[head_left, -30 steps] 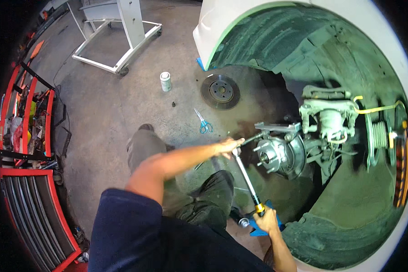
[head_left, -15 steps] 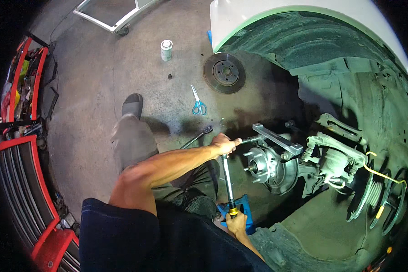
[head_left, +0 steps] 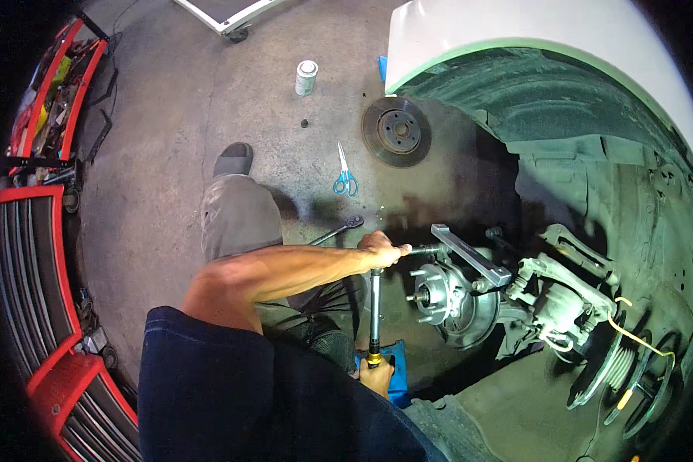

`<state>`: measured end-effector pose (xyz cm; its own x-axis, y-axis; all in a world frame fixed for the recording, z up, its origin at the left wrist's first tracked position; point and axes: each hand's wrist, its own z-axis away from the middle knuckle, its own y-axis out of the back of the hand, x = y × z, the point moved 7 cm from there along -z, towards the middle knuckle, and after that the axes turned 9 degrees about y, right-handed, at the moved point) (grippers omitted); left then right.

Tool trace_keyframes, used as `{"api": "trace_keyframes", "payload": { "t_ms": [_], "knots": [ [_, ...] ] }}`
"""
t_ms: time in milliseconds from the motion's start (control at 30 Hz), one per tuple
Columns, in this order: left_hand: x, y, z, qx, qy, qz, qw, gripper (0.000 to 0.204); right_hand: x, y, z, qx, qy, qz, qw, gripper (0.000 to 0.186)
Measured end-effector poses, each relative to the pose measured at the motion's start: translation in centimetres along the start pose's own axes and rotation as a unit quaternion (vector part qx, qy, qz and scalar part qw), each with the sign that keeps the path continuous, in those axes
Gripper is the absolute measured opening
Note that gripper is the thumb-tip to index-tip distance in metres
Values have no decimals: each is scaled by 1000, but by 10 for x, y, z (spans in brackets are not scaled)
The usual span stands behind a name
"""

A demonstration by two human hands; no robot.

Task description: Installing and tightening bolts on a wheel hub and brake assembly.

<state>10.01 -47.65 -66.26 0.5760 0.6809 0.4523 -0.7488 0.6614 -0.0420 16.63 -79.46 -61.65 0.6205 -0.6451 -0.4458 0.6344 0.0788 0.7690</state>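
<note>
My left hand (head_left: 379, 250) is closed around the head end of a long torque wrench (head_left: 375, 308), where a dark extension (head_left: 423, 250) runs right toward the wheel hub assembly. My right hand (head_left: 376, 377) wraps the wrench's lower handle, just below a yellow ring. The extension's far end meets the parts beside a grey metal bracket (head_left: 471, 256), so its exact seat is hidden. Just below that bracket sit the bare hub with studs (head_left: 433, 296) and its round backing plate (head_left: 473, 316). A brake caliper (head_left: 558, 304) is to the right of them.
On the floor lie a ratchet (head_left: 353, 222), blue-handled scissors (head_left: 345, 173), a brake disc (head_left: 396, 131) and a can (head_left: 306, 77). A blue object (head_left: 396, 366) stands beside my right hand. The white fender (head_left: 516, 27) arches at upper right; red tool cabinets (head_left: 50, 269) line the left.
The whole view has shifted and turned slightly. In the picture, the wrench's handle end and my right hand sit further left. Both hands keep their grip.
</note>
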Motion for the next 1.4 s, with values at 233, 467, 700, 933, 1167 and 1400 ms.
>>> {"api": "trace_keyframes", "payload": {
  "t_ms": [233, 467, 700, 933, 1167, 1400],
  "knots": [
    [-1, 4, -2, 27, 2, -35, 999, 52, -2, -16, -5, 20, 18, -48, 998, 24],
    [5, -6, -7, -117, -55, -51, 990, 57, -6, 10, 4, -2, -1, 15, 1000, 24],
    [7, -24, -18, -187, -83, -38, 978, 52, -23, 60, 24, -30, -24, 31, 999, 32],
    [0, -18, -19, -242, -25, -28, 970, 43, -162, 174, 58, -41, -94, 155, 983, 42],
    [20, -24, -21, -201, -143, -74, 966, 49, -83, 114, 50, -52, -97, 133, 985, 40],
    [14, -20, -9, -234, -63, -141, 960, 61, -69, 99, 35, -140, -149, 76, 976, 35]
  ]
}}
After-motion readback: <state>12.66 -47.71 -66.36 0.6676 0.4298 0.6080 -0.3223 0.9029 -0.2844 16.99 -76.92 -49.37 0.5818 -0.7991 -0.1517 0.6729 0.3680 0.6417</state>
